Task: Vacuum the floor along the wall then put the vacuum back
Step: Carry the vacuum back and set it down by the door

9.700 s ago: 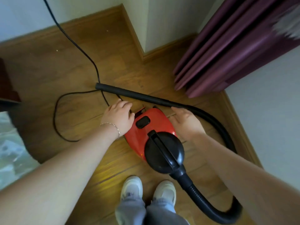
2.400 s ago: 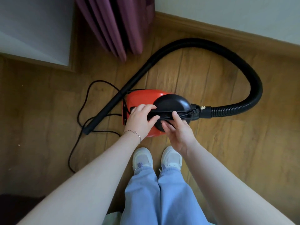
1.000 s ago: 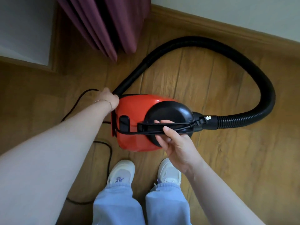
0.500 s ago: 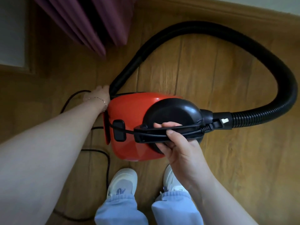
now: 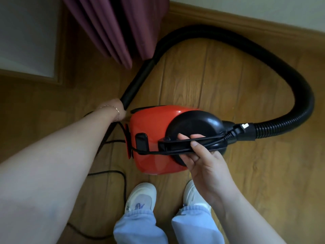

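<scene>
Both hands busy: right hand [image 5: 202, 161] has fingers [image 5: 183, 136] curled round the black carry handle [image 5: 175, 144] of the red plastic canister vacuum [image 5: 151, 124], mid-frame. Left hand [image 5: 112, 107] sits at the black rigid tube [image 5: 139, 78], grip hidden. Lift level, and mind the black power cord [image 5: 123, 180].

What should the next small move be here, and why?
Probably wind another loop of cord round the vacuum: the right hand pins the cord along the handle, one turn passes round the rear, and slack lies on the floor. The left hand is beside the wand, fingers hidden.
</scene>
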A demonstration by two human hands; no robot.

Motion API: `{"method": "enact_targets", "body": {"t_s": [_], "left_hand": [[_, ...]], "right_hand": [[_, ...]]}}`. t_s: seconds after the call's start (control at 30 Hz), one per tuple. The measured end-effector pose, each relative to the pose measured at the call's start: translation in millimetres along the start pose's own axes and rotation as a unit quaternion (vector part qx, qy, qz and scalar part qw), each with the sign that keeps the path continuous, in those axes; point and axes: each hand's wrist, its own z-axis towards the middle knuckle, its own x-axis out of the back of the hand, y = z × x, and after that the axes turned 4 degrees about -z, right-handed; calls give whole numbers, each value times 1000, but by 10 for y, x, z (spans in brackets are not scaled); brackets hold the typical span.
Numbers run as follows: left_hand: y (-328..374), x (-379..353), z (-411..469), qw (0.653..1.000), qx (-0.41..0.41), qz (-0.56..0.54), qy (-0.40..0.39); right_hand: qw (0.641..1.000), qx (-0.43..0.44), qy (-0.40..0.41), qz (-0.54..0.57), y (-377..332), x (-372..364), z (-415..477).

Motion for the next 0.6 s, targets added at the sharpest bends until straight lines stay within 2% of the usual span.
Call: {"method": "enact_targets", "body": {"t_s": [0.13,0.23,0.4,0.6], "left_hand": [[37,361,-330,997,-55,48,24],[158,547,-611,993,-98,56,18],[373,687,-1079,990,-120,-68,2],[530,777,-1626,970,-154,-161,-102]], "right_hand": [[996,-6,11,87,84,-161,-80],[993,9,53,103,113,-246,-87],[995,18,72,74,37,-267,-184],[991,67,106,-40,-256,-74,-530]]}}
